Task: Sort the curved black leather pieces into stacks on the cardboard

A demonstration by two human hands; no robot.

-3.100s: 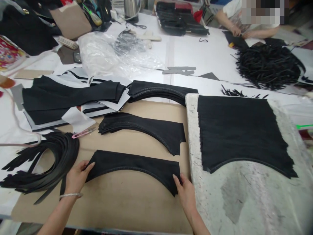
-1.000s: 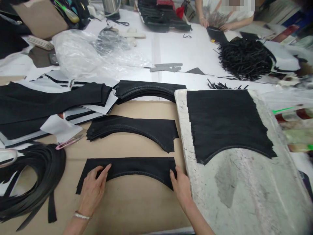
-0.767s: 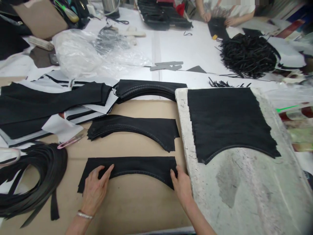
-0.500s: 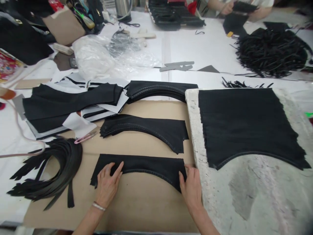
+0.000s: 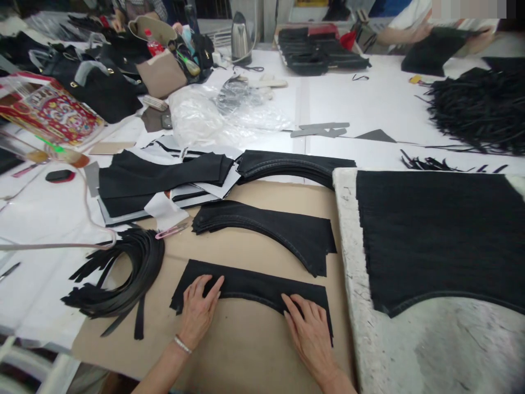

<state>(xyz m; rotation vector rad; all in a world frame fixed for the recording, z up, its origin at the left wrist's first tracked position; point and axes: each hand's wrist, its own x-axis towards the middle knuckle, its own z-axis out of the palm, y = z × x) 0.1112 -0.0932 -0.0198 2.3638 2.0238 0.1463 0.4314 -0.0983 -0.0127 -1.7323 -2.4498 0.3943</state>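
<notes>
A black curved fabric piece [image 5: 255, 285] lies flat on the tan board [image 5: 246, 355], its concave edge facing me. My left hand [image 5: 199, 312] rests on its left part, fingers spread and pressed lightly on the cloth. On its right part lies my right hand [image 5: 307, 328], also open, fingertips flat on the material. Just beyond is a small stack of similar black pieces [image 5: 262, 224], with another stack [image 5: 295, 164] farther back. To the left of my hands sits a coiled bundle of black strips [image 5: 150, 273].
A pale, worn slab [image 5: 410, 350] on the right carries a large black fabric panel [image 5: 443, 241]. Pink thread snips [image 5: 170, 231] lie near the black and white cut pieces [image 5: 159, 180]. Clear plastic bags [image 5: 197, 112] and a strip heap [image 5: 479, 112] are farther back; a person works across the table.
My right hand has slid inward from the piece's right end onto its upper surface. My left hand stays on the left part. The camera view has shifted left and up.
</notes>
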